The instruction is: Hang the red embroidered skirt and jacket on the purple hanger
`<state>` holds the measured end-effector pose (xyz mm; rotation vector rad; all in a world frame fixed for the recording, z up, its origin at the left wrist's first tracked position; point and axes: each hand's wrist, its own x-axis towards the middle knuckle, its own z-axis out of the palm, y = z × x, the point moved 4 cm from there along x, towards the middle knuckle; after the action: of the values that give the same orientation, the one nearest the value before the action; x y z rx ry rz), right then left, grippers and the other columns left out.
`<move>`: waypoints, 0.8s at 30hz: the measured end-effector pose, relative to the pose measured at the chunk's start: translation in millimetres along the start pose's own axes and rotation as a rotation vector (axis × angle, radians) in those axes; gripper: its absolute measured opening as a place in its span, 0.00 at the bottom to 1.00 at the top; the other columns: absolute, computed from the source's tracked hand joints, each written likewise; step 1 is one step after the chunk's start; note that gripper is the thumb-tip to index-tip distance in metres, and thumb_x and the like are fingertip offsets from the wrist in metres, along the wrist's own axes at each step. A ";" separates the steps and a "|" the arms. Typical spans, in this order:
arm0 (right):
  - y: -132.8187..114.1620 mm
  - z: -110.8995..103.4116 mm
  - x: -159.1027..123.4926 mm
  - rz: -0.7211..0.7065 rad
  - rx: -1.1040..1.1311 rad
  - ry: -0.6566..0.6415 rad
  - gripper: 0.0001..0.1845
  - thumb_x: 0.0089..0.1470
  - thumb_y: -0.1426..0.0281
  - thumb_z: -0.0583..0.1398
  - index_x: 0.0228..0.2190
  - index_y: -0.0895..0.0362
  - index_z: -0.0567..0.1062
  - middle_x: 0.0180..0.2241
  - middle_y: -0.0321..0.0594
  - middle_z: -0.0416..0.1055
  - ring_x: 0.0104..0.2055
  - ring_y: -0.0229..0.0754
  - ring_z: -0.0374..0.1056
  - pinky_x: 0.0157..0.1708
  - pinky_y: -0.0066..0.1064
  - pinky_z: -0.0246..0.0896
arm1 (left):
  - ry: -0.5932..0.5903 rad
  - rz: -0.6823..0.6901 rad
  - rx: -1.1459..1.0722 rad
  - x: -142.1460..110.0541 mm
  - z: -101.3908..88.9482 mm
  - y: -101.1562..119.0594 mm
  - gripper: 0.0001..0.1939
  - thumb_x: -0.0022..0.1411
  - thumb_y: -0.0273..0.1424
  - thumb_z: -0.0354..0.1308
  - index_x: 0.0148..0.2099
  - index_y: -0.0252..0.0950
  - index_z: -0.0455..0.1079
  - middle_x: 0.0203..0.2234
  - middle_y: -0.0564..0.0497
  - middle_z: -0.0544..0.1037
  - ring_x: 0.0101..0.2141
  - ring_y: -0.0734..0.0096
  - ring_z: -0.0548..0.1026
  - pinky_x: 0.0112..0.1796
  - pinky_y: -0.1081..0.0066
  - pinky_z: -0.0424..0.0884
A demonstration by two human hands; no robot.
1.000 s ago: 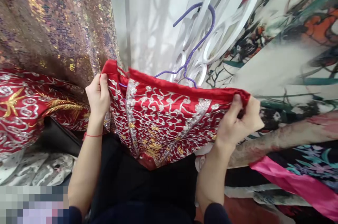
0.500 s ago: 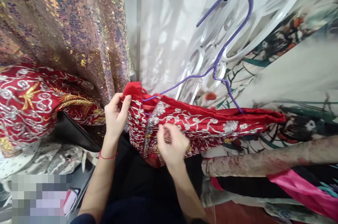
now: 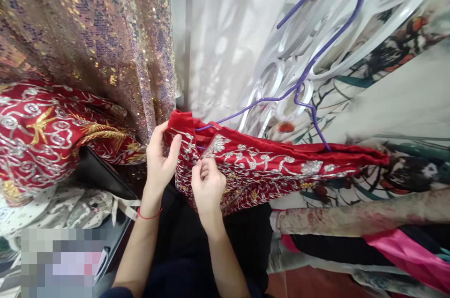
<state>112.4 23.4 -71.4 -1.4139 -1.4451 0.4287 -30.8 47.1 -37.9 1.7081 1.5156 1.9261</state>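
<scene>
Presently, red garment [image 3: 256, 161]: on the hanger, its long top band running from the left hand away to the right, dipping slightly.
Left hand [image 3: 160, 164]: closed on the band's left end, thumb in front, fingers mostly behind.
Right hand [image 3: 210, 188]: fingertips pinched at the silver-trimmed edge of the opening; I cannot tell what small part, if any, sits between them.
Key relation: opening just right of the left thumb; I judge the right hand nearer its lower end.
Purple hanger [image 3: 302, 80]: lower bar entering the garment's top, hook at white scrollwork [image 3: 392, 35].
Count: 2 hands, 1 red garment, 1 purple hanger, 1 embroidered red cloth [image 3: 59, 136] at far left, 1 sequined cloth [image 3: 105, 21] above it, 1 pink cloth [image 3: 404, 251].
</scene>
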 end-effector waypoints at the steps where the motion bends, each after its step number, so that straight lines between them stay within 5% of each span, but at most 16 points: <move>1: -2.5 0.1 -0.7 -0.005 0.006 -0.045 0.14 0.62 0.65 0.53 0.25 0.54 0.70 0.16 0.32 0.67 0.18 0.35 0.61 0.24 0.27 0.53 | 0.030 0.014 0.021 -4.8 -0.2 -1.4 0.20 0.69 0.37 0.57 0.60 0.39 0.66 0.53 0.43 0.74 0.53 0.63 0.74 0.56 0.63 0.70; 3: -6.0 0.8 -1.4 0.018 0.099 -0.161 0.15 0.62 0.64 0.52 0.24 0.54 0.68 0.16 0.31 0.64 0.17 0.34 0.58 0.23 0.27 0.52 | 0.121 0.017 0.089 -18.5 -3.6 -5.4 0.19 0.68 0.34 0.57 0.60 0.38 0.64 0.56 0.41 0.72 0.58 0.61 0.72 0.59 0.60 0.68; 6: -6.8 2.2 -2.4 0.148 0.363 -0.315 0.15 0.62 0.62 0.53 0.26 0.54 0.68 0.18 0.31 0.65 0.18 0.34 0.58 0.22 0.26 0.54 | 0.149 0.023 0.200 -44.0 -9.5 -10.7 0.07 0.66 0.31 0.58 0.46 0.38 0.68 0.42 0.46 0.74 0.47 0.63 0.76 0.49 0.62 0.73; 9: -7.2 1.0 -5.6 0.221 0.511 -0.347 0.15 0.61 0.60 0.55 0.26 0.54 0.69 0.20 0.31 0.65 0.20 0.33 0.59 0.23 0.26 0.55 | -0.074 0.072 0.261 -63.5 -6.6 -12.8 0.07 0.59 0.31 0.62 0.39 0.39 0.67 0.34 0.49 0.74 0.37 0.64 0.74 0.40 0.65 0.72; 13: -12.0 -0.5 -15.6 0.229 0.557 -0.367 0.16 0.61 0.59 0.56 0.26 0.55 0.70 0.20 0.32 0.65 0.21 0.33 0.59 0.22 0.25 0.55 | -0.399 -0.084 0.237 -72.2 4.9 -18.3 0.04 0.61 0.32 0.54 0.34 0.40 0.63 0.20 0.56 0.68 0.20 0.72 0.66 0.25 0.72 0.61; 18: -26.3 0.9 -17.0 0.346 0.704 -0.414 0.22 0.62 0.51 0.55 0.30 0.56 0.72 0.15 0.29 0.65 0.12 0.30 0.54 0.14 0.23 0.50 | -0.457 -0.150 0.133 -69.9 15.8 -13.1 0.14 0.64 0.34 0.48 0.25 0.39 0.59 0.14 0.56 0.63 0.16 0.74 0.62 0.21 0.73 0.54; 24: -48.2 1.7 3.3 0.344 0.813 -0.305 0.20 0.62 0.53 0.58 0.34 0.58 0.74 0.20 0.36 0.77 0.13 0.33 0.64 0.16 0.24 0.61 | -0.427 -0.138 0.166 -68.5 19.5 -14.0 0.14 0.60 0.30 0.48 0.22 0.39 0.58 0.15 0.52 0.66 0.17 0.72 0.65 0.19 0.72 0.57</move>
<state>86.5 15.2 -31.5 -0.9333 -1.0436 1.3280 1.5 18.5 -96.3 1.8705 1.6034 1.2929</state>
